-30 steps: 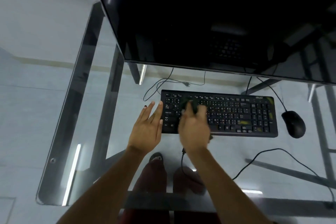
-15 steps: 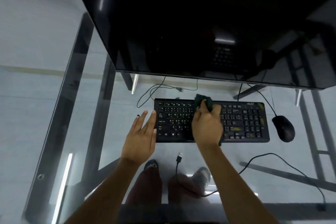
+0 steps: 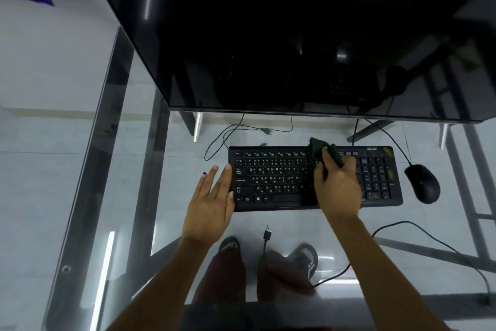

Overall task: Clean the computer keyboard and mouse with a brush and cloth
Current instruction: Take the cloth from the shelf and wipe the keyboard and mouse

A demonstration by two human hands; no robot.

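Note:
A black keyboard (image 3: 271, 177) lies on the glass desk (image 3: 139, 196), with yellowish smudges on its right part. My right hand (image 3: 336, 188) is over the keyboard's middle-right and holds a dark green cloth (image 3: 318, 152) pressed against the upper key rows. My left hand (image 3: 210, 203) rests flat with fingers apart against the keyboard's left edge, holding nothing. A black mouse (image 3: 422, 183) sits on the glass to the right of the keyboard. No brush is in view.
A large dark monitor (image 3: 295, 35) overhangs the far side of the desk. A loose USB plug (image 3: 268, 231) and its cable lie in front of the keyboard. Cables trail behind the keyboard and at the right. My legs and sandals show through the glass.
My right hand has slid the cloth rightward along the keyboard, from its left part to the upper middle-right. My left hand has stayed at the keyboard's left edge.

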